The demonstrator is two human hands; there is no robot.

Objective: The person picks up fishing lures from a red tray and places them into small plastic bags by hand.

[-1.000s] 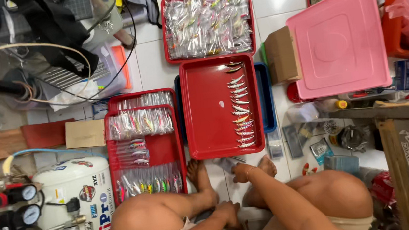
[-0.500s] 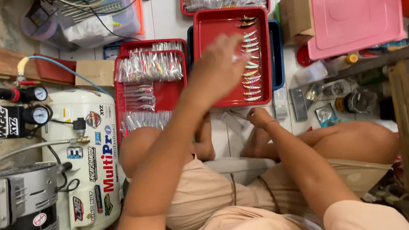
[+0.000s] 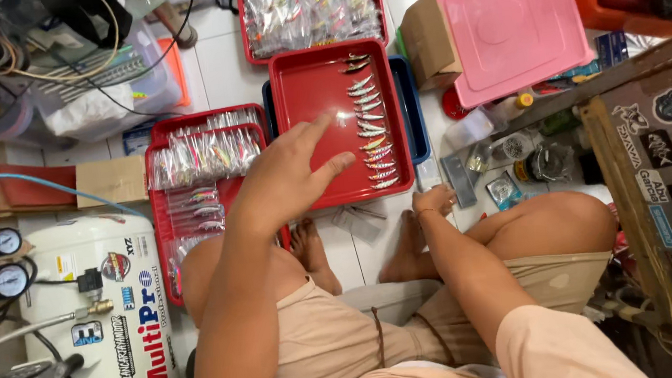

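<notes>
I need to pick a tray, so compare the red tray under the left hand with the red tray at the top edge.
The red tray under the left hand is mostly bare, holding one column of loose fishing lures. The tray at the top edge is crammed with bagged lures and partly cut off. Both are red and rectangular.

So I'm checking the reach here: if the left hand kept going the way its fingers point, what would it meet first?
Probably the row of small fishing lures in the red tray; the left hand is open above the tray's bare floor, though its height is unclear.
</notes>
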